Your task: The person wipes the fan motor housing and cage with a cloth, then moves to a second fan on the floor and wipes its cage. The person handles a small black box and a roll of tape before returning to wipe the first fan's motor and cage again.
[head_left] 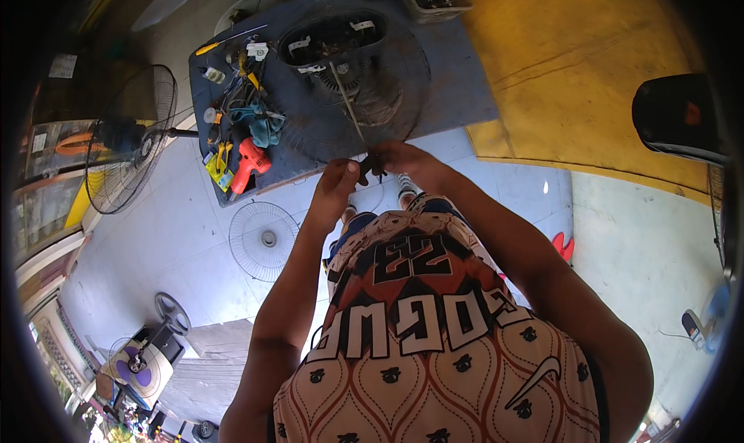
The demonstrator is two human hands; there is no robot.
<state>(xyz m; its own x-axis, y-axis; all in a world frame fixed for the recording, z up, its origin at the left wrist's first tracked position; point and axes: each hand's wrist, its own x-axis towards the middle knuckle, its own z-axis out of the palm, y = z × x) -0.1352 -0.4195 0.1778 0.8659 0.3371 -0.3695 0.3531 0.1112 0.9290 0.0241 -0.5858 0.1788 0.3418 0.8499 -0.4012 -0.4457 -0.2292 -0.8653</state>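
Observation:
At the near edge of the dark work table (457,94), my left hand (338,186) and my right hand (406,162) are close together. Between them is a small dark part (369,170), gripped by the fingers of both; its kind is too dim to tell. A long thin pale rod (346,94) runs from near my right fingertips toward a black oval housing (333,41). That housing lies on the table beyond my hands, with two white brackets inside it. Round dark metal parts (381,106) and a wide ring sit just nearer than it.
Left on the table are a red power tool (250,164), a teal cloth (266,125), yellow-handled pliers (222,158), a small bottle (212,75) and a screwdriver (208,48). A parts tray (434,9) stands far right. A fan grille (263,241) lies on the floor; a standing fan (132,141) is left.

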